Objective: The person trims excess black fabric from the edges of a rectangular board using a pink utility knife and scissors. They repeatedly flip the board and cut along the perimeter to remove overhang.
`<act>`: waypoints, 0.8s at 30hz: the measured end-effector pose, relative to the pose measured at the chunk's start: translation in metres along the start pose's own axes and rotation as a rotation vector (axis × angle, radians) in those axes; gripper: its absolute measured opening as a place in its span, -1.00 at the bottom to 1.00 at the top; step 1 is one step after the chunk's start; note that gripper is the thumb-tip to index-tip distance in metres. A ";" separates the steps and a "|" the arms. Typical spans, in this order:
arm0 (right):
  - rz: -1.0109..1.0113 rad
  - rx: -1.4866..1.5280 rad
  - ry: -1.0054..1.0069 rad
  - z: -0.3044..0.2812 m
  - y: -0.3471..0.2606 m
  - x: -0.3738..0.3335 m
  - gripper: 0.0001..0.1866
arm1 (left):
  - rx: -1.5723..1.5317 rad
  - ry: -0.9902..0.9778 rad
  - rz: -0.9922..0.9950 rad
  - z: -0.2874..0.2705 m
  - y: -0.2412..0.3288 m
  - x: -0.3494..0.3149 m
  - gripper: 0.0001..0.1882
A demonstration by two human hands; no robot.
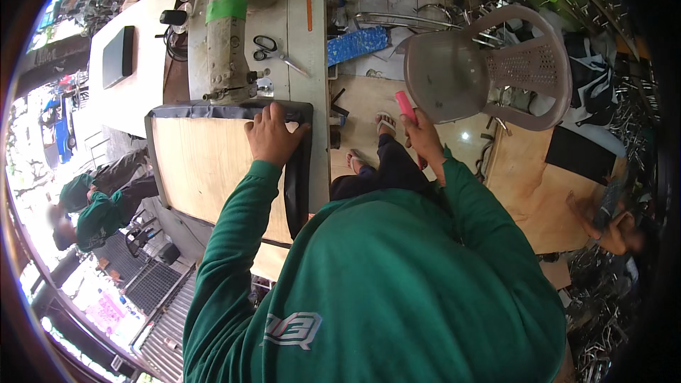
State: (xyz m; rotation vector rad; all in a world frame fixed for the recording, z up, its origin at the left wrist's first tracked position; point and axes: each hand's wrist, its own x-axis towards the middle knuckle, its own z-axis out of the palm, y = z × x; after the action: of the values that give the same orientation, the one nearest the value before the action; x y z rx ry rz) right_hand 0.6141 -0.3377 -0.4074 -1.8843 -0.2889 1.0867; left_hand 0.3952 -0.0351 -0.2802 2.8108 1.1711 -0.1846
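Observation:
My left hand (273,135) lies on a wooden panel (209,159), near its far right corner. Its fingers are spread over the black covering (301,149) that wraps the panel's edge, with the thumb apart. The panel rests at the front of a worktable, just below a sewing machine (225,42) with green tape around its arm. In my right hand (425,138), held low over the floor to the right, is a pink tool (406,105). Its pink end sticks out above the fist and a reddish part shows below. Its exact kind is unclear.
Black-handled scissors (273,53) lie on the worktable (317,50) right of the machine. A brown plastic chair (454,71) stands to the right, near another wooden board (532,184). Two people (99,206) are at the left; another person (613,230) is at far right.

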 end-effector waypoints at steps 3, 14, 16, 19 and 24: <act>0.076 0.014 0.019 -0.016 0.010 0.013 -0.52 | 0.106 -0.096 0.115 0.000 0.002 0.011 -0.49; 0.086 0.046 -0.005 0.002 0.005 0.040 -0.52 | -0.290 -0.545 0.242 0.007 -0.055 0.065 -0.53; 0.104 0.022 -0.023 0.006 0.002 0.041 -0.53 | -0.346 -0.650 0.147 0.008 -0.058 0.068 -0.53; 0.107 0.004 -0.058 0.011 -0.004 0.038 -0.54 | -0.377 -0.536 0.224 0.009 -0.056 0.060 -0.55; 0.133 0.001 -0.124 0.017 -0.022 0.029 -0.55 | -0.274 -0.080 0.328 0.020 -0.048 0.026 -0.61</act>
State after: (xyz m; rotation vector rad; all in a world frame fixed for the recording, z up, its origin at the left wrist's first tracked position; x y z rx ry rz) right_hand 0.6227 -0.2987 -0.4097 -1.8602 -0.2357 1.2959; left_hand 0.3783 0.0141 -0.3056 2.6707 0.6483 -0.1009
